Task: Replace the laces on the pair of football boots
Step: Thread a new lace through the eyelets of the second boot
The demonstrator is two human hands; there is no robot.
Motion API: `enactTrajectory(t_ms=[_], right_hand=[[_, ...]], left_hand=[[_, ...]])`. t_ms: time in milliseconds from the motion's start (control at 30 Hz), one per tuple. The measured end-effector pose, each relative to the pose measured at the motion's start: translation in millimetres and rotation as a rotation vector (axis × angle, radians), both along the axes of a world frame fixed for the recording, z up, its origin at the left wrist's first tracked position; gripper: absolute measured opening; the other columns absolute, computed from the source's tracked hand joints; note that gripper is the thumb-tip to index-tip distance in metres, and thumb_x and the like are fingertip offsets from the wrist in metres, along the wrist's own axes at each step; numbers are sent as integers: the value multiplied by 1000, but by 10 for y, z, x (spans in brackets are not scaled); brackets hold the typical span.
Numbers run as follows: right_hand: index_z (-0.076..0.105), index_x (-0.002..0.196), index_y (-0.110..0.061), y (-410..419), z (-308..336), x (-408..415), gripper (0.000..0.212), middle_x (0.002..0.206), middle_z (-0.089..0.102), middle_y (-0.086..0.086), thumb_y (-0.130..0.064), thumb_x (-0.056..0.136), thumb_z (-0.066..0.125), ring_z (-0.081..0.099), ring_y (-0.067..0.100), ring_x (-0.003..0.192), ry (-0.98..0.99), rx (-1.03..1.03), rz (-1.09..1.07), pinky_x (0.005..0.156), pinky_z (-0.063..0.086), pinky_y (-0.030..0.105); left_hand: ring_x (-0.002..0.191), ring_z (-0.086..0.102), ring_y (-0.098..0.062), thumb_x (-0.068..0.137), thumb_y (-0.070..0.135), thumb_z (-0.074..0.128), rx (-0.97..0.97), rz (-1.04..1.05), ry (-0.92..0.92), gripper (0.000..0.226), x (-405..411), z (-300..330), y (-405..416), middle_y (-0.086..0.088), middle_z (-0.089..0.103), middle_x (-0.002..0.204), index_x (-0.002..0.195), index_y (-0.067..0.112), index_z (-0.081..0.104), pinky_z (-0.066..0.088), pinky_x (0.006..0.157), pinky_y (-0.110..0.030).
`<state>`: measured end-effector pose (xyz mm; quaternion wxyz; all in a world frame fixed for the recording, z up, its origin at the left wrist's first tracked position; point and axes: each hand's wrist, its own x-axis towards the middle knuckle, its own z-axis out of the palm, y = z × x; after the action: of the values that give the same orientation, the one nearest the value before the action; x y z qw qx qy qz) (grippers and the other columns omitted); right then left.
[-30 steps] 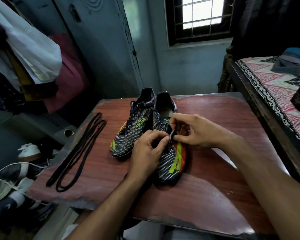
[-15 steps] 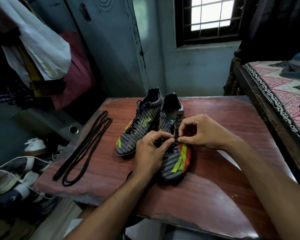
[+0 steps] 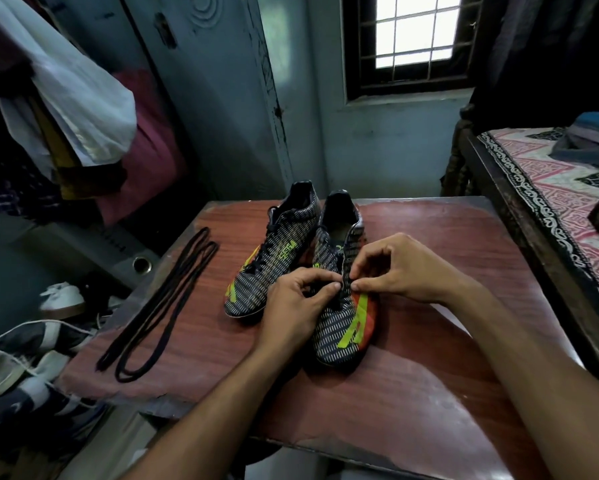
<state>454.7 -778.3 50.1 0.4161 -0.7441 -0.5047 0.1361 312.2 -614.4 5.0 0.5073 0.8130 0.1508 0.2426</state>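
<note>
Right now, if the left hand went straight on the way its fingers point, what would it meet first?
Probably the right hand. The left hand points right across the near boot, both pinching at its black lace; their fingertips look almost touching, though depth is unclear.

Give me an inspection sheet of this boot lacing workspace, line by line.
Surface: reddish wooden table, worn at the near edge.
Job's things: two boots, left boot laced, right boot being worked on; loose black laces lie left of them.
Clutter: nothing seen on the table.
Grippers: left hand and right hand both pinch at the right boot's lacing.
Cables: nothing seen.
Surroundings: window, hanging clothes, bed, shoes on the floor.
</note>
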Motion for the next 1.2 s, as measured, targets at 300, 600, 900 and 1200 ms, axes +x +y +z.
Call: enactTrajectory(t_ms=[300,600,900,1200], right_hand=[[81,89,-18,-9,-6,6,12,84,78,-5,-15,80,88,75,14,80,35,-16,0,81,61,34],[81,88,-21,2,-9,1,11,84,78,-10,-18,80,88,73,7,81,-9,-12,11,82,59,30],[78,84,-22,22,-26,-36,7,81,76,-11,-16,83,80,71,5,76,-79,2,-15,76,58,25],[57,71,-21,88,-109,-89,12,69,61,-2,-30,74,66,52,4,61,-120,57,-55,60,43,23]], left_hand=[[92,64,-6,91,35,75,358,100,211,7,42,154,-52,18,67,95,97,37,77,53,87,-37],[91,60,-4,92,42,72,480,205,133,11,-42,117,-209,18,56,101,101,36,76,53,78,-35],[89,63,-3,90,31,74,341,65,2,4,-9,34,-102,17,59,93,92,28,77,52,77,-24],[105,50,-15,80,53,60,810,253,35,41,-113,94,-232,9,54,116,116,35,68,50,83,-41]])
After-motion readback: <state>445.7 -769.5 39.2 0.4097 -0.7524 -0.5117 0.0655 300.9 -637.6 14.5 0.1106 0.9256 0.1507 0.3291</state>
